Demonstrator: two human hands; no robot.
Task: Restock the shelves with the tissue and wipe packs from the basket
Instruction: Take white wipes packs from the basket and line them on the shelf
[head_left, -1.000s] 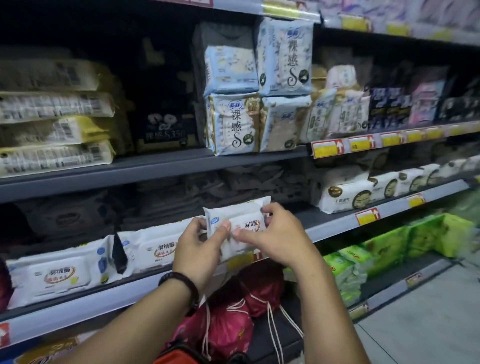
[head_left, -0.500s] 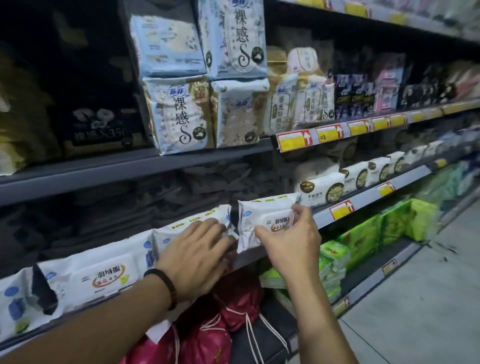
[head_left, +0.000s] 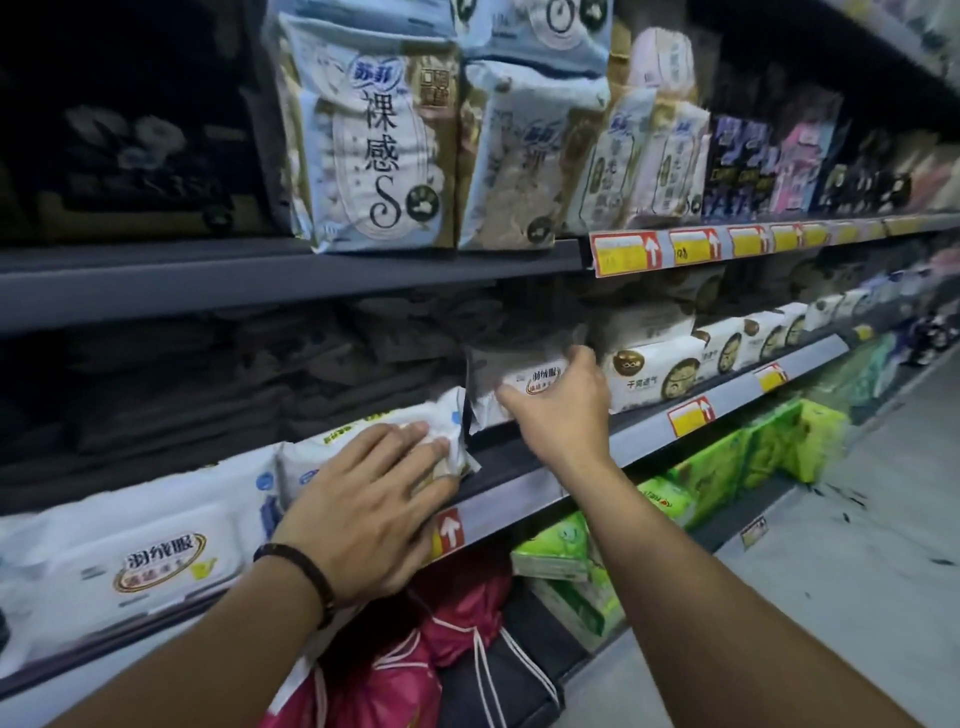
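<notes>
Shelving: dark metal shelves (head_left: 260, 280) cross the whole view, one above another, and run away to the right.
Floor: grey floor (head_left: 857, 571) shows at lower right, beside the lowest shelf.
Upper goods: tall blue-and-white packs (head_left: 374, 140) stand upright in a row at the front of the upper shelf.
Middle shelf: the middle shelf (head_left: 530, 499) carries white packs along its front; a large wipe pack (head_left: 156, 566) lies at far left, and packs with brown round marks (head_left: 654, 369) stand at the right.
Lower goods: green packs (head_left: 727, 467) fill the lowest shelf; red bags (head_left: 457, 613) with white cords sit under the hands.
Left hand: the left hand (head_left: 363, 499) lies flat, fingers straight, pressing on a white pack (head_left: 337, 441) on the middle shelf.
Right hand: the right hand (head_left: 558, 410) grips the held wipe pack (head_left: 524, 382), thumb on its upper edge, fingers on its front.
Held pack, place: it stands on the middle shelf, just beside the pressed pack and left of the brown-marked ones.
Price tags: yellow-and-red price tags (head_left: 691, 415) sit on the shelf edges.
Bracelet: a dark beaded bracelet (head_left: 306, 571) circles the left wrist.
</notes>
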